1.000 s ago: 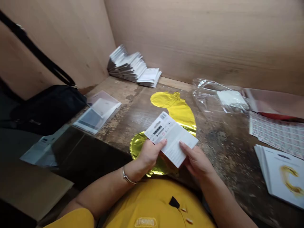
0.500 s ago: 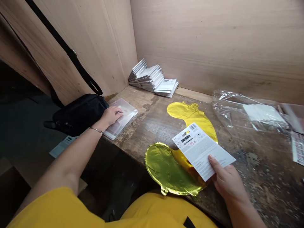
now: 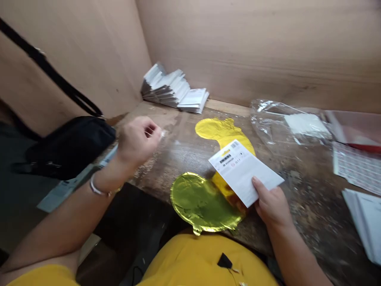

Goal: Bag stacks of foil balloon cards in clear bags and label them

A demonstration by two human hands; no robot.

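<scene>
My right hand grips the lower edge of a white printed card with a barcode. The card lies just above a gold foil balloon, covering its middle. My left hand hangs in the air over the worn wooden table, fingers curled together. A small clear glint shows by its fingertips, too faint to identify. The clear sleeve from before is hidden, perhaps behind this hand.
A black bag with a strap sits left of the table. Several white packets stand stacked in the back corner between plywood walls. On the right lie a clear plastic bag, a printed label sheet and white booklets.
My left hand has lifted off the clear sleeve and risen above the table. The card has turned slightly in my right hand, and the view has swung left.
</scene>
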